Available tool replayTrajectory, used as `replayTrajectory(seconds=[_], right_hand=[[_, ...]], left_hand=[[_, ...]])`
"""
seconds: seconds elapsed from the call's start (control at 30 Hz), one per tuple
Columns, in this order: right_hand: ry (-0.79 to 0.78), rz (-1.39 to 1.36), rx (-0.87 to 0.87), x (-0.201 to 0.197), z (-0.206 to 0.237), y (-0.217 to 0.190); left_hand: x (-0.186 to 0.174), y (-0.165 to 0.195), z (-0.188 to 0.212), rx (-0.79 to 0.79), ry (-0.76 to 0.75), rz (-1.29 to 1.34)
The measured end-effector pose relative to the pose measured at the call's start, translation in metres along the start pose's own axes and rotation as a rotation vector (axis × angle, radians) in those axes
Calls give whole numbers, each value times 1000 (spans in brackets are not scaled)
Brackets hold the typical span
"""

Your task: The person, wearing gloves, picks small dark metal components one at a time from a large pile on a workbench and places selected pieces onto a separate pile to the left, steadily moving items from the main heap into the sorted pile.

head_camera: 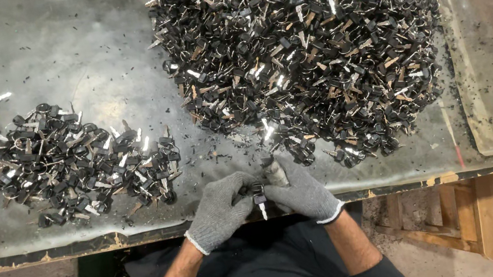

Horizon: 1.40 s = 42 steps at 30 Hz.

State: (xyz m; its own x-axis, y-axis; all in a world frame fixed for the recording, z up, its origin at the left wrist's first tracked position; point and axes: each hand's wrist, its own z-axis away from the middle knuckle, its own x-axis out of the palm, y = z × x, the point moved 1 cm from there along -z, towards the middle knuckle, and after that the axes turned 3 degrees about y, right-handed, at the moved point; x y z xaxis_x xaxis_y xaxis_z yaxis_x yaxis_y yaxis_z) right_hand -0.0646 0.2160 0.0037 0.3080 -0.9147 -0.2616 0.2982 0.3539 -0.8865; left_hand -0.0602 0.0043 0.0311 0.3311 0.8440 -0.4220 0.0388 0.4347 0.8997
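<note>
Here both gloved hands, left hand (219,211) and right hand (301,191), pinch one black-headed key (260,197).

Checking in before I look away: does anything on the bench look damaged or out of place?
Mostly no. Black shavings litter the table between the small pile and large pile of keys. The table's front edge is chipped.
</note>
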Motion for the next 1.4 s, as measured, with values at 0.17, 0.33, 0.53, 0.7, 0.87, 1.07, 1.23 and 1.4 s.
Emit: replayTrajectory(seconds=[0.17, 0.33, 0.53, 0.7, 0.87, 1.07, 1.23, 1.4], right_hand=[[-84, -273, 149, 2, 1, -3], [140, 130, -213, 1, -2, -16], [424, 557, -76, 18, 3, -22], [64, 702, -22, 31, 10, -13], [93, 778, -261, 30, -1, -16], [8, 890, 121, 46, 0, -17], [227, 1009, -238, 59, 2, -18], [103, 967, -124, 41, 2, -23]], left_hand=[[-12, 4, 1, 104, -70, 0], [-2, 8, 5, 396, 53, -297], [6, -8, -30, 114, 28, -514], [3, -29, -32, -11, 105, -422], [6, -35, -31, 115, 97, -479], [9, -43, -36, 89, 13, -559], [18, -47, -28, 390, 128, -636], [19, -49, -30, 132, 53, -522]])
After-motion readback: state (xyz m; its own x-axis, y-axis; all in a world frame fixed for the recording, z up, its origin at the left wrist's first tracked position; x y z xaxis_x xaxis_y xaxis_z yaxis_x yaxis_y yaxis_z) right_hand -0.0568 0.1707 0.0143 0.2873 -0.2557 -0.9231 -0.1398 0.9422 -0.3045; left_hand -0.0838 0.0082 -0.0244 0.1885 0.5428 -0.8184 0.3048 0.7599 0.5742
